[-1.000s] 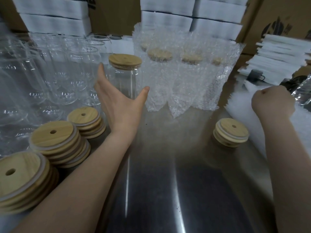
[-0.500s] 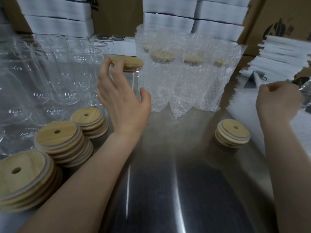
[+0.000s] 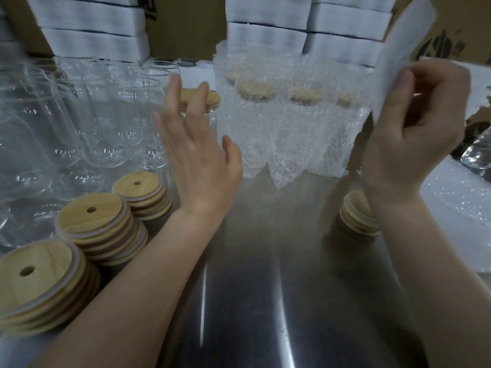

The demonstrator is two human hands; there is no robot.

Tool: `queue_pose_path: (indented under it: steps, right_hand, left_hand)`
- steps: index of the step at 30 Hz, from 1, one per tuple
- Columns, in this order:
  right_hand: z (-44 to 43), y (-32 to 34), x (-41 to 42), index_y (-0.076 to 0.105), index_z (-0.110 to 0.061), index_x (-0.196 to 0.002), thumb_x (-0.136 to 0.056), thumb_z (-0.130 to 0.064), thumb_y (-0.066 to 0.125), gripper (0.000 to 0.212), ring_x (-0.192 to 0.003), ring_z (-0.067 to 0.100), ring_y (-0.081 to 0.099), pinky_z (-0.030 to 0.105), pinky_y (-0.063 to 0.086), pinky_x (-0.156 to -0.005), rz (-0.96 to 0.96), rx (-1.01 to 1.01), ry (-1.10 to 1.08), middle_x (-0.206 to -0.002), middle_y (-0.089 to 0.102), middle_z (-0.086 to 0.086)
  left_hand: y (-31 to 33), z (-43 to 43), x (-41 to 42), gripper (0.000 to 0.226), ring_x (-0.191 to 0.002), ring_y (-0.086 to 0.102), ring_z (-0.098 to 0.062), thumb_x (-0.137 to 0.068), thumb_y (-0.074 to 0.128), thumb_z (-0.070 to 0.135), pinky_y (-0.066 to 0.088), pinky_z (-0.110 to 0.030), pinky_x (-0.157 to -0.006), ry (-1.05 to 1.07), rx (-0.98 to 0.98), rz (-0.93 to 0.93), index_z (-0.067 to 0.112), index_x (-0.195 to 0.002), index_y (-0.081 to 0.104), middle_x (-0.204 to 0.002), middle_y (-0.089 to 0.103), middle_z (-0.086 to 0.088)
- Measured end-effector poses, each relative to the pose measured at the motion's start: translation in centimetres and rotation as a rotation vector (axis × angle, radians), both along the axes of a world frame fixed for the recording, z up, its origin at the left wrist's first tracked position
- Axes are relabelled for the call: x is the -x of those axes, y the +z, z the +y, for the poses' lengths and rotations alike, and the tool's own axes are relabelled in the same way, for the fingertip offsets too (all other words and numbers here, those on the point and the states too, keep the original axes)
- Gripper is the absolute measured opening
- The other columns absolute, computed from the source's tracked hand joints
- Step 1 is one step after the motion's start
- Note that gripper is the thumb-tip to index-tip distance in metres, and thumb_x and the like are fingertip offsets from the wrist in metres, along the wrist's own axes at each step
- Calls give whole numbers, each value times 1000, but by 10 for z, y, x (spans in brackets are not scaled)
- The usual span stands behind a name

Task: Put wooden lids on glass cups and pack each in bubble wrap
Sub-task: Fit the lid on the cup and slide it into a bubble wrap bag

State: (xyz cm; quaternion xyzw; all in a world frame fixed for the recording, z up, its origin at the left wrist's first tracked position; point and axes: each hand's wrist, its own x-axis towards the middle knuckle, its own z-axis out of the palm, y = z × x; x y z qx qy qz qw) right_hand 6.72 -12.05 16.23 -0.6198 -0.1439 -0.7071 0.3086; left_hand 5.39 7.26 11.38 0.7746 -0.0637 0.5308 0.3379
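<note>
Wooden lids (image 3: 93, 216) stand in three stacks along the left edge of the steel bench (image 3: 265, 288); a smaller stack (image 3: 356, 216) sits near the right edge, partly behind the right wrist. Left hand (image 3: 196, 158): fingers straight and spread, gripping nothing, in front of a lidded glass cup (image 3: 212, 96). Right hand (image 3: 414, 134): fingers pinch a raised white wrap sheet (image 3: 403, 35). Wrapped cups (image 3: 292, 123) line the far middle; bare glass cups (image 3: 93, 115) crowd the far left.
</note>
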Motion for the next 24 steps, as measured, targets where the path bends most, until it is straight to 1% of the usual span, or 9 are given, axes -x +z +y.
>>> queue_pose_path:
  steps: [2, 4, 6, 8, 11, 15, 17, 19, 24]
  right_hand:
    - [16, -2, 5, 56, -6, -96, -99, -1, 47, 11, -65, 16, 52, 31, 43, -60, -5, 37, 173, -89, 45, -14]
    - [32, -6, 11, 46, -20, -99, -101, -6, 43, 14, -66, 31, 59, 41, 47, -57, 79, 5, 362, -88, 48, -6]
    - [46, -13, 16, 42, -24, -99, -101, -7, 41, 17, -71, 22, 65, 34, 51, -57, 193, -59, 493, -88, 51, 4]
    - [56, -21, 17, 43, -25, -97, -102, -8, 41, 17, -79, 9, 66, 28, 55, -62, 330, -168, 596, -91, 53, 7]
    - [61, -34, 12, 45, -24, -93, -101, -14, 40, 13, -83, 16, 67, 41, 58, -70, 534, -368, 721, -89, 56, 3]
    - [49, -40, -1, 45, -21, -90, -102, -12, 40, 16, -76, 17, 62, 41, 53, -67, 706, -565, 794, -80, 59, -1]
    - [42, -41, -6, 46, -19, -90, -102, -12, 39, 15, -79, 27, 59, 49, 56, -66, 783, -650, 851, -90, 56, 13]
    - [36, -41, -9, 46, -16, -91, -103, -12, 38, 15, -73, 28, 61, 47, 59, -58, 823, -691, 911, -89, 54, 19]
    - [27, -44, -17, 44, -14, -92, -103, -10, 36, 14, -54, 22, 63, 35, 55, -50, 865, -707, 1023, -63, 64, 4]
  left_hand:
    - [1, -7, 2, 55, -137, 33, -43, -76, 59, -7, 36, -62, -107, -98, -91, -104, -10, -130, 47, -144, 31, -37]
    - [0, -15, 5, 47, -132, 40, -43, -78, 58, -6, 37, -55, -110, -179, -146, -158, -12, -125, 51, -138, 40, -35]
    - [-3, -21, 8, 39, -123, 49, -38, -84, 55, 0, 38, -40, -110, -261, -138, -141, -12, -121, 54, -129, 51, -29]
    - [-6, -26, 11, 36, -112, 54, -30, -89, 52, 10, 43, -36, -101, -347, -95, -41, -8, -120, 57, -119, 58, -21]
    - [-11, -29, 12, 38, -107, 57, -23, -94, 54, 24, 46, -38, -93, -444, -34, 191, 3, -126, 55, -119, 59, -10]
    - [-20, -28, 7, 68, -104, 57, -19, -87, 67, 37, 50, -42, -90, -448, -31, 498, 27, -145, 32, -124, 52, 4]
    - [-22, -26, 4, 81, -98, 58, -22, -82, 68, 38, 50, -43, -88, -427, -84, 629, 36, -146, 20, -115, 49, 8]
    - [-24, -24, 1, 87, -92, 59, -28, -77, 67, 35, 50, -43, -86, -408, -153, 719, 38, -146, 14, -103, 47, 7]
    - [-27, -22, -3, 81, -89, 61, -33, -76, 64, 23, 51, -42, -79, -395, -242, 845, 36, -143, 20, -76, 53, 7]
